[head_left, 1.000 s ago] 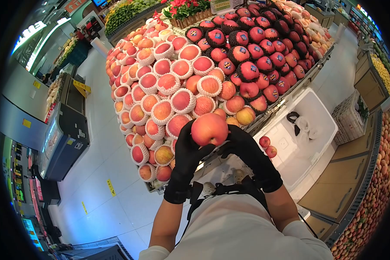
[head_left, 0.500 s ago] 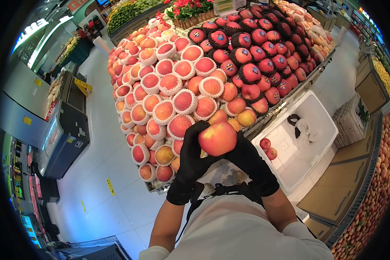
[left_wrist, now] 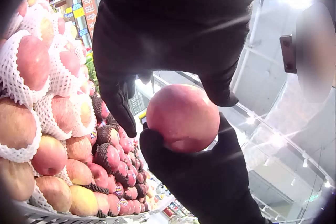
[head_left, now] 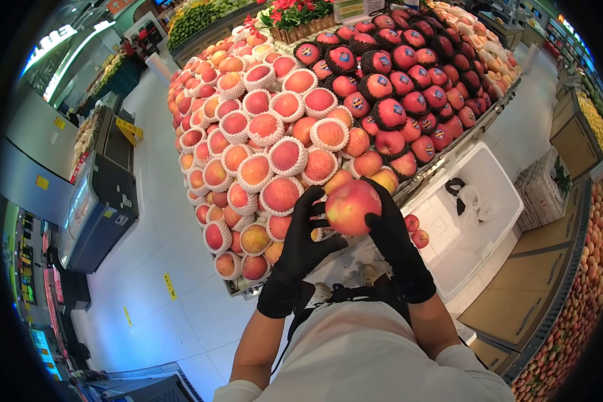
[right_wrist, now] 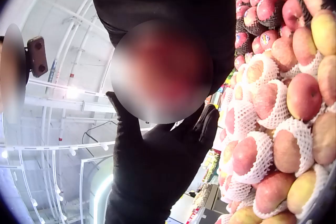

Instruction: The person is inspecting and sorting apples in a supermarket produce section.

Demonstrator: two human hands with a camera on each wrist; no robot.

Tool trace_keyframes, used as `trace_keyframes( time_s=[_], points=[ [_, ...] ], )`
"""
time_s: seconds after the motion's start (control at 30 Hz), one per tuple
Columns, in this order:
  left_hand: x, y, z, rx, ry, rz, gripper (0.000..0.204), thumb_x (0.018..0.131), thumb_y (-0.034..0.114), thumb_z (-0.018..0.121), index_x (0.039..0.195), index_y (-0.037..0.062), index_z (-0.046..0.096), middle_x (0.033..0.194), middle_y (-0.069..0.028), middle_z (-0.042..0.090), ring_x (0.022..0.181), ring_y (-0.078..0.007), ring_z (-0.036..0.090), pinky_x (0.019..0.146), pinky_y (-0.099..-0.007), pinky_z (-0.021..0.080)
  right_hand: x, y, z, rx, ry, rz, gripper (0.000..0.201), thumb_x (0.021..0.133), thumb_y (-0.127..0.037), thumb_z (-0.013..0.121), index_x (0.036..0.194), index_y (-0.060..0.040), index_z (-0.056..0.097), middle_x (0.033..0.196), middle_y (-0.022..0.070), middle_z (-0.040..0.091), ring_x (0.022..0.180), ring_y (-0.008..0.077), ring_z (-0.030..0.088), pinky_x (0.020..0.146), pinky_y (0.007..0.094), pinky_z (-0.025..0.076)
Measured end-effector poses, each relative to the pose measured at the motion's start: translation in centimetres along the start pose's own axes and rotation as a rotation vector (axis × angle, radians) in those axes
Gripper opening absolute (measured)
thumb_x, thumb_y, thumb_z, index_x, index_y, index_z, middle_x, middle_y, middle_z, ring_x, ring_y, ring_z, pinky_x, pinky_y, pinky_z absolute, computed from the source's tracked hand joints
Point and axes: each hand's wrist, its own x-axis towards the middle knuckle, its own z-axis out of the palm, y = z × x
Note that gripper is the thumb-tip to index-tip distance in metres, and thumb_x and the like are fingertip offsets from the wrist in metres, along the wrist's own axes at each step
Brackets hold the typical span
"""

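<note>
A large red apple with a yellow patch [head_left: 353, 208] is held in my black-gloved right hand [head_left: 394, 244], whose thumb and fingers curl round its side. My left hand [head_left: 300, 244], gloved in black too, stands beside the apple with fingers spread and thumb apart. From the left wrist, the apple [left_wrist: 182, 118] sits in the right hand's grip, below the left palm [left_wrist: 163, 35]. In the right wrist view a blurred disc covers the fruit, and the left hand [right_wrist: 163, 166] reaches up beneath it with parted fingers.
In front rises a sloped display of apples in white foam nets [head_left: 254, 171], with dark-netted red apples [head_left: 409, 80] to the right. A white bin [head_left: 442, 231] stands at lower right, two small red apples [head_left: 419, 238] at its near edge. Brown cabinets [head_left: 516, 301] line the right.
The apple has shifted to the right and been turned, its yellow patch now facing up. Both hands were on it; the left has let go and spread its fingers, leaving it in the right.
</note>
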Motion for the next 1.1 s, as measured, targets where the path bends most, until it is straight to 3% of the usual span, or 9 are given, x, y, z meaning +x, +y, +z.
trace_keyframes(
  time_s=[0.07,0.17,0.27,0.47,0.57,0.67,0.87,0.93,1.1],
  points=[
    [0.1,0.1,-0.3,-0.160,-0.034,-0.128,0.102,0.062,0.012,0.089,0.145,0.0042,0.029,0.140,-0.0117,0.041,0.123,-0.0244,0.049,0.099,-0.0395,0.046,-0.1,-1.0,0.4,-0.140,0.013,-0.058,0.083,0.074,-0.023,0.076,0.143,-0.0014,0.034,0.138,0.0128,0.044,0.128,0.0232,0.043,0.106,0.0374,0.037],
    [0.0,0.3,0.0,-0.140,-0.032,-0.133,0.099,0.064,0.013,0.088,0.144,0.0036,0.030,0.138,-0.0125,0.044,0.121,-0.0237,0.051,0.098,-0.0386,0.046,-0.2,-1.0,0.8,-0.395,0.018,-0.154,0.092,0.070,-0.019,0.080,0.145,-0.0020,0.030,0.140,0.0146,0.043,0.129,0.0251,0.043,0.107,0.0387,0.037],
    [0.2,0.0,0.7,0.022,0.022,-0.005,0.096,0.065,0.017,0.088,0.142,0.0030,0.033,0.135,-0.0127,0.047,0.120,-0.0226,0.052,0.099,-0.0378,0.046,-0.4,-0.6,1.8,-0.440,0.000,-0.263,0.095,0.069,-0.017,0.082,0.146,-0.0030,0.028,0.138,0.0166,0.044,0.129,0.0276,0.043,0.106,0.0400,0.038],
    [0.4,1.6,1.0,0.084,0.069,-0.070,0.089,0.064,0.021,0.090,0.135,0.0026,0.040,0.129,-0.0131,0.051,0.119,-0.0221,0.052,0.098,-0.0374,0.047,-0.6,-0.9,2.3,-0.513,-0.109,-0.244,0.090,0.070,-0.011,0.080,0.143,-0.0022,0.029,0.136,0.0178,0.043,0.127,0.0298,0.045,0.105,0.0406,0.039],
    [0.3,1.8,1.0,0.283,0.160,0.018,0.089,0.060,0.022,0.092,0.132,0.0030,0.042,0.124,-0.0126,0.055,0.115,-0.0226,0.055,0.097,-0.0372,0.047,-0.4,0.1,1.9,-0.547,-0.138,-0.279,0.090,0.070,-0.010,0.079,0.144,-0.0023,0.028,0.136,0.0179,0.044,0.127,0.0296,0.046,0.104,0.0404,0.040],
    [0.4,1.6,1.2,0.364,0.261,0.165,0.088,0.057,0.021,0.093,0.128,0.0034,0.044,0.118,-0.0118,0.056,0.110,-0.0223,0.057,0.094,-0.0368,0.048,-0.4,-0.1,1.9,-0.578,-0.137,-0.250,0.086,0.073,-0.004,0.076,0.145,-0.0041,0.027,0.135,0.0173,0.044,0.124,0.0297,0.048,0.102,0.0405,0.041],
    [0.5,1.5,0.8,0.435,0.256,0.300,0.085,0.061,0.010,0.088,0.131,0.0027,0.040,0.118,-0.0143,0.050,0.110,-0.0284,0.055,0.094,-0.0375,0.046,-0.1,-0.7,1.2,0.135,-0.086,0.270,0.058,0.088,0.001,0.060,0.141,-0.0041,0.038,0.131,0.0134,0.052,0.114,0.0246,0.056,0.096,0.0357,0.046],
    [0.6,2.1,1.7,0.388,0.275,0.329,0.084,0.060,0.012,0.091,0.128,0.0040,0.041,0.115,-0.0116,0.054,0.105,-0.0235,0.057,0.091,-0.0362,0.048,-0.7,-0.6,1.2,-0.087,-0.111,0.171,0.049,0.091,-0.005,0.060,0.137,-0.0035,0.043,0.128,0.0114,0.055,0.112,0.0209,0.056,0.095,0.0336,0.046],
    [0.3,0.0,1.0,0.326,0.192,0.316,0.087,0.060,0.011,0.089,0.131,0.0029,0.040,0.126,-0.0170,0.046,0.118,-0.0316,0.049,0.100,-0.0403,0.041,-1.3,-0.5,1.8,-0.153,-0.086,0.157,0.043,0.092,-0.014,0.062,0.132,-0.0037,0.049,0.123,0.0076,0.058,0.111,0.0166,0.056,0.095,0.0322,0.046]
  ],
)
